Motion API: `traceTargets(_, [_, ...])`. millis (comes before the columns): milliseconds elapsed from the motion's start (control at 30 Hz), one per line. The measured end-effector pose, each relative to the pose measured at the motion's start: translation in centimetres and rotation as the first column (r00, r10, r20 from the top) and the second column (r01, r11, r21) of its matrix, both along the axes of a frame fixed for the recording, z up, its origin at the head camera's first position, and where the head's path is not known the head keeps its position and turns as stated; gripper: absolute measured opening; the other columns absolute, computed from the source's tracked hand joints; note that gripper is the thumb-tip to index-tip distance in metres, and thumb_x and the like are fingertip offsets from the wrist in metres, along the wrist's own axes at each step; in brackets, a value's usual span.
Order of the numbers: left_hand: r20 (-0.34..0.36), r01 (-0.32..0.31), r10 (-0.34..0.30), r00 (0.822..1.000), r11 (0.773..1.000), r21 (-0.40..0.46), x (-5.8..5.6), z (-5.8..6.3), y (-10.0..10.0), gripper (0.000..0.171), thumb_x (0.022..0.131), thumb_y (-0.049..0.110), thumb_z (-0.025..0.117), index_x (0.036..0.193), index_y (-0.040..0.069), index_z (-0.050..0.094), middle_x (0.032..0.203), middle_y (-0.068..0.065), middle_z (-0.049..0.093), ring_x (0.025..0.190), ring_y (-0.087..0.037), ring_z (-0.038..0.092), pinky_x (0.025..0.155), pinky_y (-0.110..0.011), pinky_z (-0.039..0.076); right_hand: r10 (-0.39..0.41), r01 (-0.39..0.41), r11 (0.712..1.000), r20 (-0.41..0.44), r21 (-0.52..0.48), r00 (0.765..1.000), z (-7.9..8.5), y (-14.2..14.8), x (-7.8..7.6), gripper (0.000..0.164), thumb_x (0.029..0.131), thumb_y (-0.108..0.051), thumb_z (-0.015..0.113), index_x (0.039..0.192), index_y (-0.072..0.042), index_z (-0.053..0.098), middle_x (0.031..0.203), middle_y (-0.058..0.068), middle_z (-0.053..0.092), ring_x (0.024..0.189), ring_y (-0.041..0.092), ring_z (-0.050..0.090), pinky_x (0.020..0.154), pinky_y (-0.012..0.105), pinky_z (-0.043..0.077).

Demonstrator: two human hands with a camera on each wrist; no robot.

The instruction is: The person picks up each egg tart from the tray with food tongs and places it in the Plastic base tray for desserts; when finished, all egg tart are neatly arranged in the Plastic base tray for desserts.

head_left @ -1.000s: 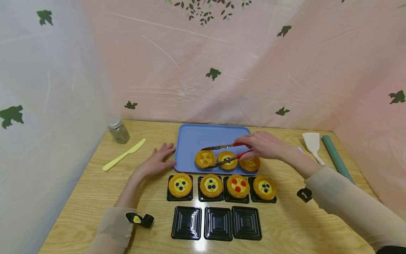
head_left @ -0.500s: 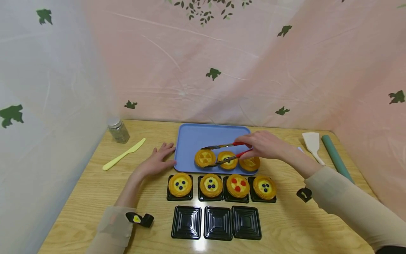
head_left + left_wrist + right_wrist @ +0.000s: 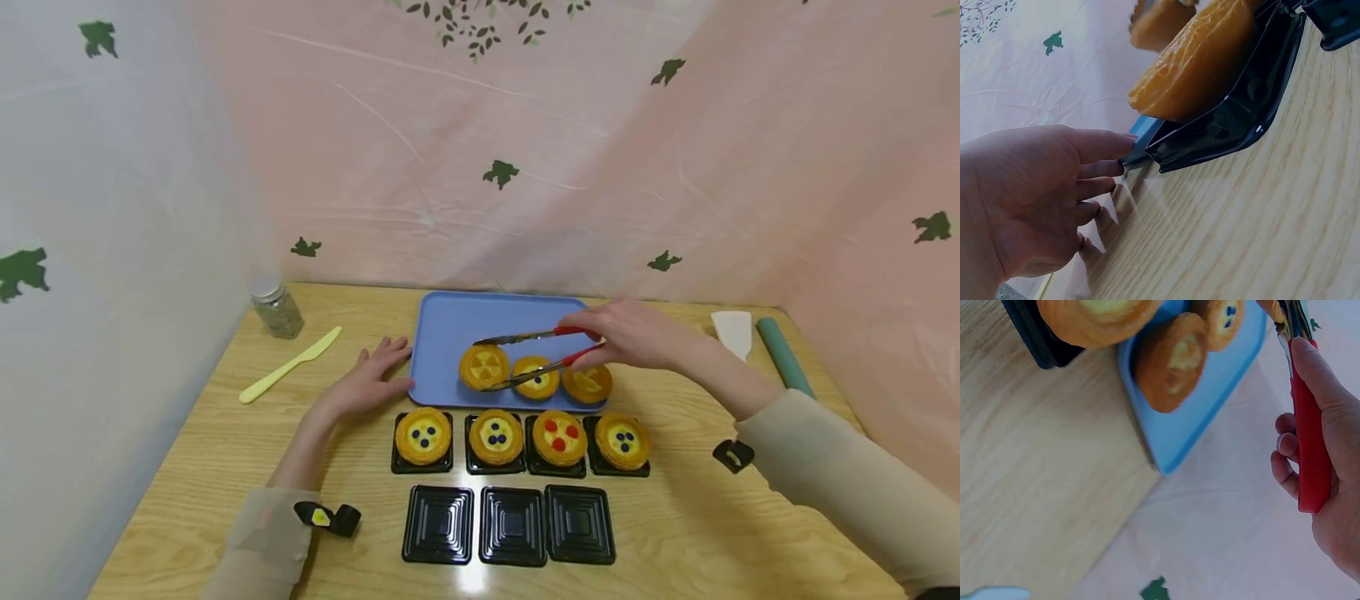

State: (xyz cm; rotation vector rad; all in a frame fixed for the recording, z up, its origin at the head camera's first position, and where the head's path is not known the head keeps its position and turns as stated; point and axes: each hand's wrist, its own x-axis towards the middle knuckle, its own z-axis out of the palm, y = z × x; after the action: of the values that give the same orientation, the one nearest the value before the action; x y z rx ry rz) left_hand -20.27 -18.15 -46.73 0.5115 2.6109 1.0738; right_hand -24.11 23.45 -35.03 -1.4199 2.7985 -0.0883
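My right hand [image 3: 633, 333] grips red-handled tongs [image 3: 1310, 447]. The tong tips lie on either side of an egg tart [image 3: 483, 364] with yellow wedge-shaped pieces on top, which appears slightly raised over the blue tray [image 3: 480, 321]. Beside it on the tray sit a blueberry tart [image 3: 542, 387] and another tart [image 3: 587, 383]; the tongs partly cover the blueberry one. My left hand [image 3: 369, 379] is spread at the tray's left edge, fingertips touching it; the left wrist view shows straight fingers.
Several tarts, including a strawberry tart [image 3: 559, 438], sit in black containers before the tray. Three black containers [image 3: 513, 527] hold nothing in front. A yellow knife [image 3: 292, 364] and jar [image 3: 277, 308] are left; a white spatula [image 3: 732, 332] and green roll [image 3: 783, 357] are right.
The tongs and the leftmost tart on the tray have risen slightly. My right forearm has shifted a little to the right, and the left hand keeps its place at the tray edge.
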Motion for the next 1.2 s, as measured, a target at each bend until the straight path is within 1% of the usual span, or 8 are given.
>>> traceTargets(233, [0.001,0.001,-0.001,1.000,1.000,0.011,0.1,0.0,-0.4,0.066,0.104,0.028,0.059,0.158,-0.002,0.035,0.171,-0.023,0.018,0.161,-0.045,-0.001,0.128,-0.067,-0.009,0.046,-0.046,0.999,-0.015,-0.011,0.999,2.2,-0.8,2.2,0.055,0.087,-0.057,0.075,0.127,-0.020,0.068,0.076,-0.012,0.059,0.060,0.003,0.042,0.056,0.020,0.036])
traceTargets(367, [0.000,0.003,-0.003,1.000,1.000,0.014,0.1,0.0,-0.5,0.066,0.104,0.027,0.059,0.158,-0.003,0.035,0.171,-0.024,0.018,0.161,-0.045,-0.002,0.128,-0.067,-0.009,0.138,-0.140,0.990,-0.057,-0.031,0.989,2.4,-1.6,3.9,0.056,0.088,-0.060,0.071,0.127,-0.020,0.068,0.089,-0.011,0.069,0.065,0.004,0.053,0.060,0.021,0.046])
traceTargets(467, [0.000,0.006,-0.006,1.000,1.000,0.012,0.1,0.1,-0.4,0.066,0.104,0.027,0.059,0.158,-0.003,0.034,0.171,-0.024,0.018,0.161,-0.046,-0.002,0.127,-0.067,-0.009,0.207,-0.210,0.977,-0.101,-0.026,0.973,2.1,-2.3,5.1,0.058,0.088,-0.060,0.071,0.128,-0.018,0.069,0.099,-0.008,0.075,0.070,0.008,0.064,0.064,0.025,0.054])
traceTargets(600, [0.002,0.015,-0.015,1.000,1.000,0.009,0.0,0.2,-0.4,0.066,0.104,0.025,0.059,0.158,-0.004,0.034,0.171,-0.025,0.018,0.160,-0.047,-0.002,0.127,-0.069,-0.009,0.254,-0.255,0.967,-0.103,0.005,0.962,1.5,-3.2,6.4,0.059,0.088,-0.060,0.072,0.129,-0.018,0.069,0.094,-0.009,0.074,0.068,0.007,0.059,0.062,0.024,0.050])
traceTargets(667, [0.000,0.019,-0.019,1.000,1.000,0.009,0.0,0.3,-0.3,0.066,0.105,0.025,0.058,0.158,-0.005,0.033,0.171,-0.026,0.017,0.160,-0.047,-0.002,0.126,-0.069,-0.009,0.268,-0.268,0.963,-0.079,0.012,0.960,1.2,-3.6,6.9,0.058,0.087,-0.059,0.072,0.129,-0.018,0.068,0.095,-0.009,0.074,0.070,0.008,0.061,0.065,0.026,0.052])
traceTargets(833, [-0.004,0.019,-0.019,1.000,1.000,0.007,-0.1,0.2,-0.3,0.066,0.105,0.024,0.058,0.158,-0.004,0.033,0.171,-0.026,0.017,0.160,-0.047,-0.003,0.126,-0.069,-0.011,0.304,-0.304,0.953,-0.059,0.013,0.951,0.1,-4.5,8.1,0.059,0.089,-0.063,0.068,0.130,-0.019,0.068,0.112,-0.006,0.078,0.090,0.010,0.072,0.081,0.034,0.059])
traceTargets(1000, [-0.007,0.019,-0.019,1.000,1.000,0.005,-0.2,0.1,-0.3,0.066,0.104,0.024,0.059,0.158,-0.004,0.033,0.171,-0.026,0.017,0.160,-0.047,-0.002,0.126,-0.069,-0.011,0.325,-0.325,0.946,-0.030,0.010,0.945,-1.0,-5.0,8.9,0.060,0.091,-0.066,0.063,0.131,-0.021,0.068,0.109,-0.008,0.078,0.090,0.007,0.071,0.081,0.030,0.060])
traceTargets(1200, [-0.010,0.022,-0.022,1.000,1.000,0.001,-0.3,0.0,-0.2,0.066,0.104,0.025,0.059,0.158,-0.004,0.033,0.170,-0.026,0.018,0.160,-0.047,-0.001,0.126,-0.070,-0.010,0.318,-0.318,0.948,-0.010,0.020,0.948,-2.0,-5.1,9.5,0.059,0.088,-0.064,0.069,0.130,-0.023,0.068,0.108,-0.010,0.077,0.094,0.007,0.072,0.086,0.032,0.061])
